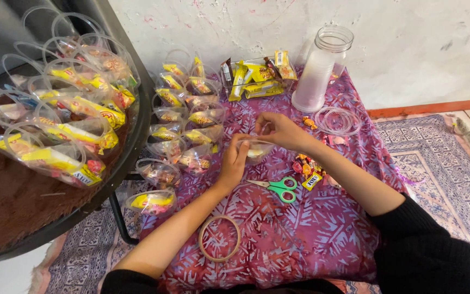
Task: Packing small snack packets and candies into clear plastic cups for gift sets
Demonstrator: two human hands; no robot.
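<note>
A person sits at a low table with a purple patterned cloth [278, 228] on it. Both hands are up over the middle of the cloth, and they hold one small clear plastic cup [257, 149] between them. The left hand [235, 160] wraps around the left side of the cup with its fingers closed on it. The right hand [279, 130] comes from above and pinches at the top of the cup with its fingers tight together. There is something pale and yellow inside the cup, but it is too small to tell what. Just below the hands lie green scissors [277, 188], flat on the cloth. Near the right arm sits a little pile of wrapped sweets [304, 166]. Closer to the person lies a ring of tape [220, 238], all by itself. To the left of the hands stand rows of filled cups with clear handles [183, 117]. At the far edge of the cloth are a clear box of snack packs [257, 76] and a tall clear jar [320, 68] holding a stack of cups. By the jar lie clear plastic rings [337, 120]. On the far left, a round dark tray [17, 201] holds many more filled cups.
</note>
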